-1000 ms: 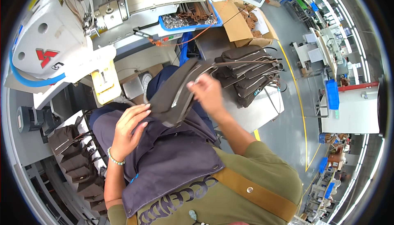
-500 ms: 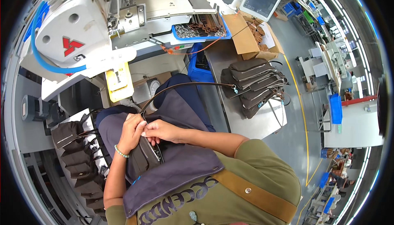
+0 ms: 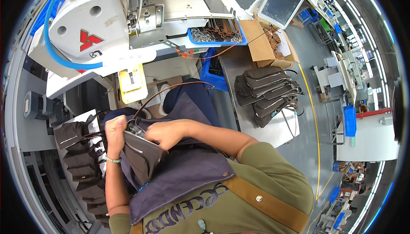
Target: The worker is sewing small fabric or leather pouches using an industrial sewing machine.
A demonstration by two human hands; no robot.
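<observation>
Head view, creased brown bag [image 3: 140, 152], thin arched strap [image 3: 158, 91], curled left fingers [image 3: 119, 125]

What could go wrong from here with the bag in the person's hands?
1. The thin brown strap arcs out past the lap, its far end unsupported, so it could snag on something.
2. The dark bag hangs tilted over the lap, with the left hand and right hand near its top, so it might slip if the grip loosens.
3. The stacked bags overlap unevenly and might slide if bumped.
</observation>
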